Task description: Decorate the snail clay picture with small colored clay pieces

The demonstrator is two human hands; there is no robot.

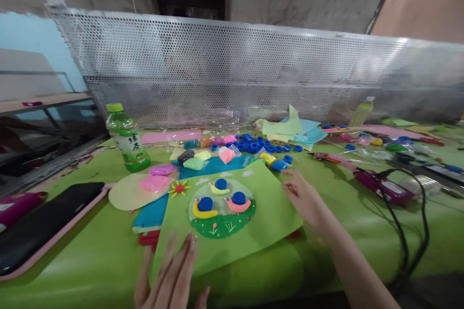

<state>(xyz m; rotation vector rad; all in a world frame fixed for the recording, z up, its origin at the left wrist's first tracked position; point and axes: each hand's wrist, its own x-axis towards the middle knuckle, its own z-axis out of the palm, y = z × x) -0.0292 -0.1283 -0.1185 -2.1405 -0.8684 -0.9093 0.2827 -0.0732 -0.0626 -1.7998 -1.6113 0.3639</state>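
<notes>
A light green paper sheet lies in front of me with a clay picture on it. Three clay snails, one yellow, one pale yellow and one pink, have blue bottle caps as shells. Below them is dark green clay grass; a yellow clay sun is at upper left. My left hand rests with fingers outstretched on the sheet's lower left. At the sheet's right edge, my right hand has curled fingers, close to a packet of blue clay. Whatever those fingers may hold is hidden.
A green tea bottle and a black phone stand and lie left. Blue caps and clay packets spread behind the sheet. A glue gun with a black cable lies right. A perforated metal panel closes the back.
</notes>
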